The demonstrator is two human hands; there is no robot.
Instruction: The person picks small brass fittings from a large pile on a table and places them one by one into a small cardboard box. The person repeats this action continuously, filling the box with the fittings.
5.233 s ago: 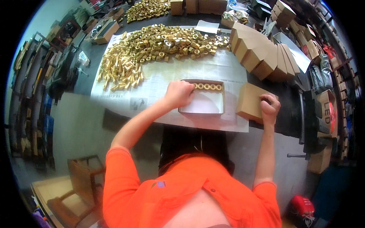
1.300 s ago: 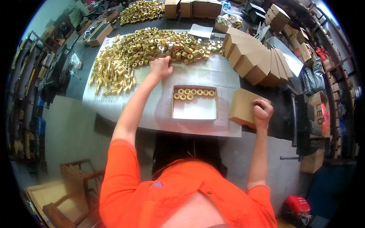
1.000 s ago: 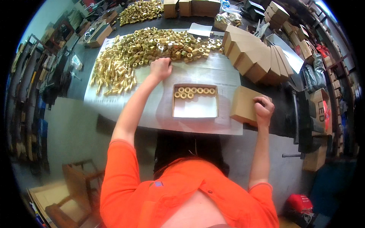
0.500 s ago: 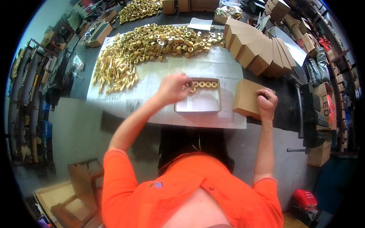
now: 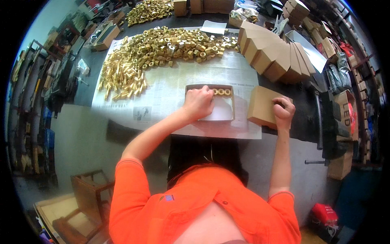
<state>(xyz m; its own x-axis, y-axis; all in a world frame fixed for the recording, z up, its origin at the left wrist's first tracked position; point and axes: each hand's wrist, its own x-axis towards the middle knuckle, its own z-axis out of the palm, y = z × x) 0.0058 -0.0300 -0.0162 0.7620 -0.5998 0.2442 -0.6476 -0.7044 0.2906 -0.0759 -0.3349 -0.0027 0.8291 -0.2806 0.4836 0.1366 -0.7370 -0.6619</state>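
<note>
My left hand [image 5: 200, 102] reaches down into a shallow open cardboard box [image 5: 233, 112] with a white inside. Its fingers are closed and turned away, so whatever they hold is hidden. Along the far wall of that box stands a row of brass nuts [image 5: 221, 92], partly covered by the hand. My right hand [image 5: 284, 110] is curled into a fist against the right side of a brown cardboard lid or box [image 5: 262, 106]; whether anything is inside the fist does not show.
Newspaper [image 5: 162, 89] covers the bench, bearing a big heap of brass nuts [image 5: 174, 44] and a pile of slim brass pieces [image 5: 122, 79]. Cardboard boxes [image 5: 276, 57] fan out at the far right. A second brass heap [image 5: 150, 11] lies farther back.
My left hand has moved down and to the right, from the box's left edge into the box, and now covers part of the nut row. My right hand stays nearly in place.
</note>
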